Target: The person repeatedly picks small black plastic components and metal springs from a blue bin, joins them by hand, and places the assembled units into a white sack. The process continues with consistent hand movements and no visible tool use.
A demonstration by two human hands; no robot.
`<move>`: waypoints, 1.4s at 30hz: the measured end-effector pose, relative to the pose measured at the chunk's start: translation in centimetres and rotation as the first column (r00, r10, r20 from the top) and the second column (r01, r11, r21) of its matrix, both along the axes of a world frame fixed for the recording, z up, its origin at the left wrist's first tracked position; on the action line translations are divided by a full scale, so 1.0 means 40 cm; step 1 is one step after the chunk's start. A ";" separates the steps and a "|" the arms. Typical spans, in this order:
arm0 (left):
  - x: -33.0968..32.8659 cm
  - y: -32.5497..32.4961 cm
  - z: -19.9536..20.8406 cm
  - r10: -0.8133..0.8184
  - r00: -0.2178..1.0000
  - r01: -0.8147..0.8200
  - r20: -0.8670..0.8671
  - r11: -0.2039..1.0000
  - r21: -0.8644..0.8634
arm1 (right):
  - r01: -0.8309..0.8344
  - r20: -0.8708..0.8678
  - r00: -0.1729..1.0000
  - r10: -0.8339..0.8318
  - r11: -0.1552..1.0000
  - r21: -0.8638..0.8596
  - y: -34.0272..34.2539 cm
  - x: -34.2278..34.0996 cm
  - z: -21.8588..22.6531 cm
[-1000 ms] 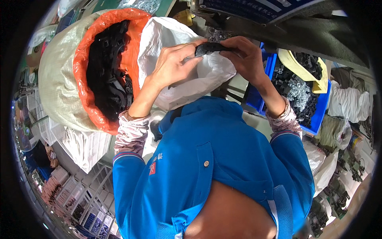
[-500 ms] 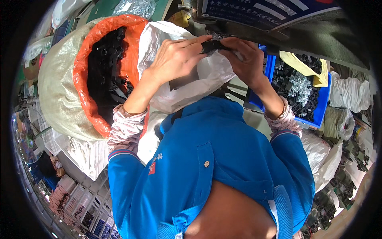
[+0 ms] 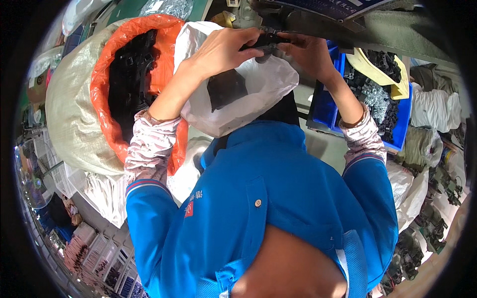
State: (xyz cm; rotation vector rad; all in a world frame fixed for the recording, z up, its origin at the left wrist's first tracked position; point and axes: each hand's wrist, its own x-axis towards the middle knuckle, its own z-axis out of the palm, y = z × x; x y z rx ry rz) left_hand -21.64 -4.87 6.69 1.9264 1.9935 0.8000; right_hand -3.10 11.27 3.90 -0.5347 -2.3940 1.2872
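Note:
Between my hands, under the machine's edge, is a small dark black plastic part [image 3: 269,38]. My left hand [image 3: 222,52] pinches its left side between thumb and fingers. At its other end, the fingertips of my right hand [image 3: 311,55] close on the part. Its finer shape is hard to make out in the shadow. Below both hands gapes a white plastic bag [image 3: 238,116], with a dark flat shape visible inside it.
An orange-lined woven sack [image 3: 69,104] of black plastic parts stands at left. At right, a blue bin [image 3: 406,116] holds black parts and shiny metal pieces, with a yellow tray [image 3: 367,64] over it. A dark machine body [image 3: 387,35] overhangs the hands.
Both hands have moved farther away, up toward the machine, with the black plastic part. More of the white bag's inside now shows beneath them.

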 end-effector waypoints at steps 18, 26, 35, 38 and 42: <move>0.019 -0.056 -0.013 0.070 0.988 -0.090 0.135 0.985 0.148 | -0.349 0.563 0.804 -0.190 0.616 0.707 0.185 -0.139 -0.290; 0.061 -0.141 -0.073 0.197 0.980 -0.197 0.036 0.914 0.354 | -0.049 0.320 0.920 -0.227 0.742 0.668 0.322 -0.112 -0.466; -0.207 -0.637 -0.298 0.884 0.365 -0.924 -0.294 0.383 0.004 | -0.068 0.200 0.963 -0.179 0.557 0.828 0.334 -0.114 -0.440; -0.257 -0.744 -0.347 0.518 0.617 -0.733 -0.593 0.651 -0.195 | -0.168 0.388 0.882 -0.268 0.590 0.790 0.305 -0.119 -0.408; -0.278 -0.743 -0.342 0.635 0.622 -0.746 -0.458 0.658 -0.100 | 0.211 0.150 0.971 -0.186 0.962 -0.175 0.266 -0.098 -0.343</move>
